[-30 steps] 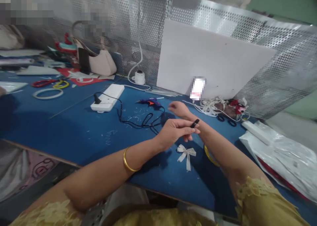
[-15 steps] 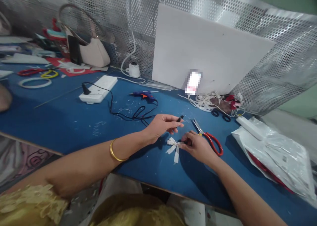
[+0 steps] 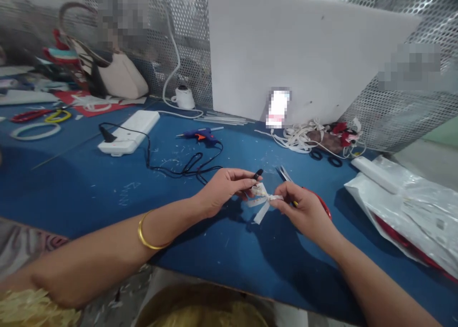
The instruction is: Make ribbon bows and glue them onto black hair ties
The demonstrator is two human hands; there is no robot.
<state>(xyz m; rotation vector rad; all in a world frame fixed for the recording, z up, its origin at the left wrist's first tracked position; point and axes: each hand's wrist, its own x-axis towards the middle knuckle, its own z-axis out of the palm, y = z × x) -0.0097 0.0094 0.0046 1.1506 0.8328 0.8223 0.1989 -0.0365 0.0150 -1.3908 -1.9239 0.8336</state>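
Note:
A white ribbon bow (image 3: 263, 207) with two loose tails is held just over the blue table. My right hand (image 3: 302, 205) pinches it at its right side, thumb and fingers closed. My left hand (image 3: 223, 191) reaches its left loop and keeps a small black clip (image 3: 258, 174) between thumb and fingers; whether those fingers also grip the ribbon is hard to see. Scissors (image 3: 325, 205) with red handles lie behind my right hand, which partly covers them.
A blue glue gun (image 3: 202, 135) lies behind my left hand, its black cord running to a white power strip (image 3: 132, 133). A lit phone (image 3: 278, 108) leans on a white board (image 3: 304, 45). Ribbon scraps (image 3: 298, 138) sit beside it, with a plastic bag (image 3: 418, 212) at right.
My right hand has raised the bow off the table and turned it. My left hand, still with the clip, has come against the bow's loop. The view has shifted a little.

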